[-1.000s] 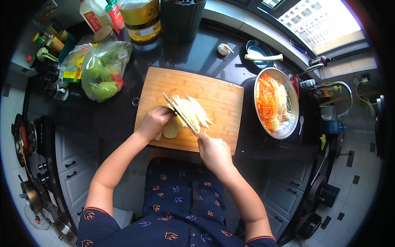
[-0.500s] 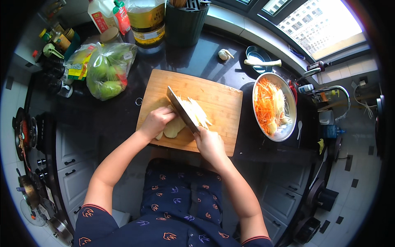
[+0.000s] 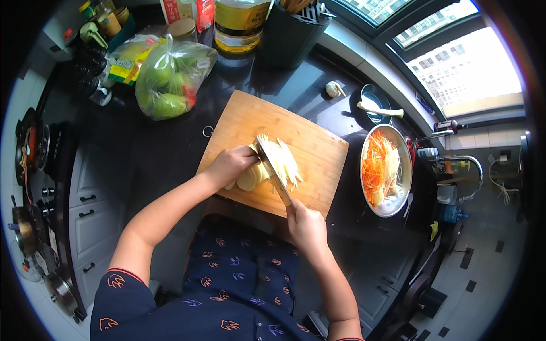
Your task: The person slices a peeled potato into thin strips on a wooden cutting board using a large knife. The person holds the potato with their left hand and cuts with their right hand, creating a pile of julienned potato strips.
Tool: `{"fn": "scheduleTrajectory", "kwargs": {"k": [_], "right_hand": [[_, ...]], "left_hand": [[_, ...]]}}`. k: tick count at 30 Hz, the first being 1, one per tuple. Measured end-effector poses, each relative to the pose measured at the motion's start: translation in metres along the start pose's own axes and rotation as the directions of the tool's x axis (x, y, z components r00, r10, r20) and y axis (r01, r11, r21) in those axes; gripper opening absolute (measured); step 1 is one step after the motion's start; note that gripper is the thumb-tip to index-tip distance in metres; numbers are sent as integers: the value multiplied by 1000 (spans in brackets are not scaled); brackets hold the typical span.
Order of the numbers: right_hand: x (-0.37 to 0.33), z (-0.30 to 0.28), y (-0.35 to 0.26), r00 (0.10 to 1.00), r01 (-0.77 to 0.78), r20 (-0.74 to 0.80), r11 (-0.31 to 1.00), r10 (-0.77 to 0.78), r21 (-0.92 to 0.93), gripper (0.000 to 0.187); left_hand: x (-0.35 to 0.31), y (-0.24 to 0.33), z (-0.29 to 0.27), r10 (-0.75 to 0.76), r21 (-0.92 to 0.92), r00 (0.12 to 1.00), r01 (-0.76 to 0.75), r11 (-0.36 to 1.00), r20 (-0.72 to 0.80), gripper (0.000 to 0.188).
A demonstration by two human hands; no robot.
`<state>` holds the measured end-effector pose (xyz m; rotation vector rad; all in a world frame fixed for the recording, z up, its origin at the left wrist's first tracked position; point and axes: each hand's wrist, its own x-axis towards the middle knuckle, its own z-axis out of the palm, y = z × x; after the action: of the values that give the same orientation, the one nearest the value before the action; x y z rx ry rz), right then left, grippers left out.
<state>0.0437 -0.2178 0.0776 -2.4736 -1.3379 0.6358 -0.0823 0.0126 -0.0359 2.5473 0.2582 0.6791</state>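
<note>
Right hand (image 3: 307,228): grip closed round knife (image 3: 273,171) | left hand (image 3: 232,165): curled over pale slices (image 3: 247,181), hold unclear from here | knife: tipped earlier, now steeper, seemingly mid-cut

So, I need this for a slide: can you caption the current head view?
Left hand at pale slices, right hand gripping a knife beside pale shreds, over a wooden cutting board.

At centre, the cutting board (image 3: 321,153) is honey-tan wood, the julienned potato (image 3: 284,162) pale cream, the knife blade (image 3: 274,170) silver-grey. At right, shredded carrot (image 3: 373,167) is bright orange inside a silvery bowl (image 3: 406,177). Lower down, the navy short-sleeved top (image 3: 165,318) carries orange and purple bird-like outlines, with red sleeve trim (image 3: 127,274). The countertop (image 3: 170,145) is black; upper left, the bagged fruit (image 3: 169,105) is green.
</note>
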Motion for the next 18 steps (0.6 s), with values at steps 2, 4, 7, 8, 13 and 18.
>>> {"fn": "scheduleTrajectory", "kwargs": {"k": [2, 4, 7, 8, 13, 18], "right_hand": [[4, 0, -1, 999, -16, 31, 1000, 16, -18, 23], [8, 3, -4, 998, -35, 52, 999, 36, -32, 23], [17, 6, -15, 997, -51, 63, 997, 54, -50, 23], [21, 8, -20, 996, -54, 62, 997, 57, -54, 23], [48, 31, -18, 999, -38, 33, 999, 37, 15, 24], [45, 29, -4, 998, -13, -60, 988, 22, 153, 20]], "left_hand": [[-2, -2, 1, 13, 21, 1000, -13, 1000, 1, 15], [-2, -1, 2, 30, 14, 999, -29, 999, -43, 16], [-1, 0, 1, 23, 1, 1000, -23, 1000, -20, 17], [-1, 0, 0, 17, -3, 1000, -17, 1000, 3, 18], [2, 1, -3, 13, 64, 999, -16, 998, 47, 17], [4, 1, -7, 25, 31, 999, -26, 999, 21, 16]]}}
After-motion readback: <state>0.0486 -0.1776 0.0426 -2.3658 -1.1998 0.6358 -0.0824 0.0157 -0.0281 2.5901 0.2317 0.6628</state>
